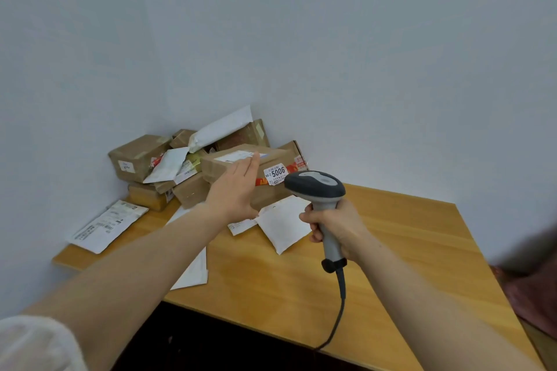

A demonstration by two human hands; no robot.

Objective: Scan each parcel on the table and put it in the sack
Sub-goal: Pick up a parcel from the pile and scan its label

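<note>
A heap of brown cardboard parcels and white mailer bags lies in the far left corner of the wooden table. The front box carries a white sticker reading 5006. My left hand is stretched out flat in front of that box, fingers together and holding nothing. My right hand grips the handle of a grey barcode scanner, whose head points toward the box. A white padded mailer lies just below the box. No sack is in view.
A flat white mailer with a label rests at the table's left edge; another white bag lies under my left forearm. The scanner's black cable hangs over the near edge. Pale walls meet behind the heap. A blurred dark shape sits at right.
</note>
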